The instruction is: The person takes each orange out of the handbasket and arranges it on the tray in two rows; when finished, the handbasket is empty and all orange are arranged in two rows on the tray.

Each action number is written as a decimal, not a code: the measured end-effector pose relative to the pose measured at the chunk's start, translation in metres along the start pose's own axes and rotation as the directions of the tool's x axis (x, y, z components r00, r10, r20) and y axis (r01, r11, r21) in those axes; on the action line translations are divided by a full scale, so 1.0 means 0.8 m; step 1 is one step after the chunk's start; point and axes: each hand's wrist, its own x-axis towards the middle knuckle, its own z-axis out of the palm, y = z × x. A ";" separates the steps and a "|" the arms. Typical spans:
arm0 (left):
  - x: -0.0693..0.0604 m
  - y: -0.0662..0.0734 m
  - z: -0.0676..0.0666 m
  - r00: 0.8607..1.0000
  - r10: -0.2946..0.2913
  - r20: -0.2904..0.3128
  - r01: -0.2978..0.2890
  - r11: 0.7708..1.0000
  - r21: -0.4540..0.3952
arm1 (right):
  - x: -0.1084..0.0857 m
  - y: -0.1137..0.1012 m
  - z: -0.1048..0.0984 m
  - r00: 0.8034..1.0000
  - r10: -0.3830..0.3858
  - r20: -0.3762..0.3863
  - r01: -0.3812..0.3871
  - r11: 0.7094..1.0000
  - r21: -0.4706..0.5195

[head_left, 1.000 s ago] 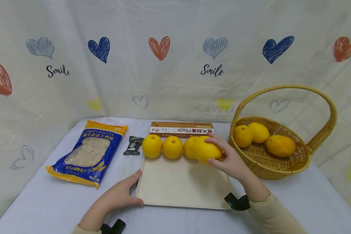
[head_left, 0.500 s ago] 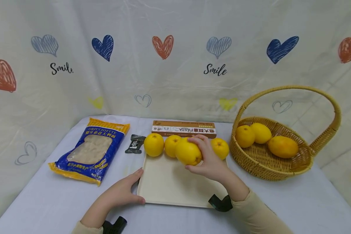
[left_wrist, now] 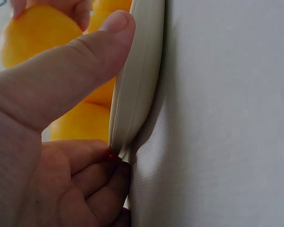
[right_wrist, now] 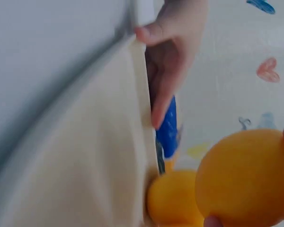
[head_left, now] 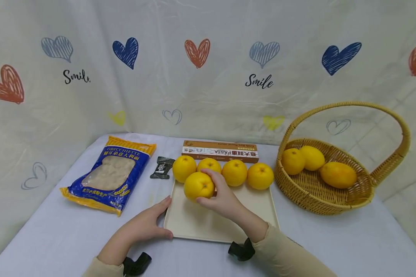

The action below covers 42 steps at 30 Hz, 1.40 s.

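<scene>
Yellow fruit (head_left: 197,187) is in the right hand (head_left: 220,196), held over the left part of the cream tray (head_left: 208,225), in front of the fruit row. Right fingers pinch it from its right side: thumb low on the near side, other fingers over the top. Left hand (head_left: 149,223) at the tray's near-left corner: thumb spread from the fingers, thumb at the near edge, fingers along the left edge, both touching. Four more yellow fruits line the tray's far edge side by side: first (head_left: 184,169), second (head_left: 209,165) partly hidden by the right hand, third (head_left: 234,172), fourth (head_left: 260,176). Flat brown-and-white pasta box (head_left: 220,151) lies just behind the row. Small black packet (head_left: 162,168) just left of the first fruit; blue-and-yellow orecchiette bag (head_left: 111,173) lies further left, angled. Wicker basket (head_left: 308,200) right of the tray, handle up, three yellow-orange fruits (head_left: 338,175) inside. All on a white-covered desk (head_left: 38,242); backdrop (head_left: 159,84) behind has printed hearts and "Smile" lettering.
</scene>
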 end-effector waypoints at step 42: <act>0.000 0.000 -0.001 1.000 -0.007 -0.025 0.007 1.000 0.000 | 0.023 0.010 0.059 0.997 0.066 0.051 -0.060 0.993 -0.106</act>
